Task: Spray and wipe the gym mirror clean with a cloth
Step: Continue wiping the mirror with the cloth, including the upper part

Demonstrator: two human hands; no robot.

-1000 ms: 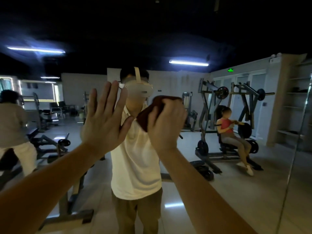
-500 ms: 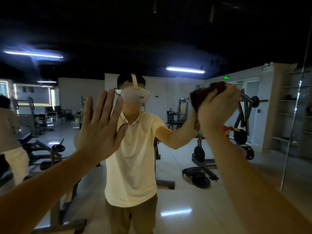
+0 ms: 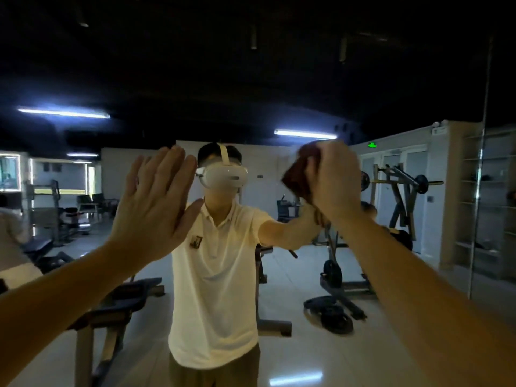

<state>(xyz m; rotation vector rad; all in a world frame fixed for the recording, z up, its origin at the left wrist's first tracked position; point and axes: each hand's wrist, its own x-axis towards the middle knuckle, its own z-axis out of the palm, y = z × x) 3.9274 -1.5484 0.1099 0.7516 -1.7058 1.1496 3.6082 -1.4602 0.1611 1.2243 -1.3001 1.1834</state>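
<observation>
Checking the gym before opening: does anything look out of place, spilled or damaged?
Nothing looks spilled or broken. Reflected black weight plates lie loose on the pale tiled floor. The left hand seems flat on the mirror, risking smudges; the right hand grips the dark red cloth.

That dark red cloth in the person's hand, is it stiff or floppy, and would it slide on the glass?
Probably floppy: the cloth bunches up in the right hand, with what looks like a loose end hanging below it. Likely light, since curled fingers alone hold it. It should slide easily over the smooth mirror.
</observation>
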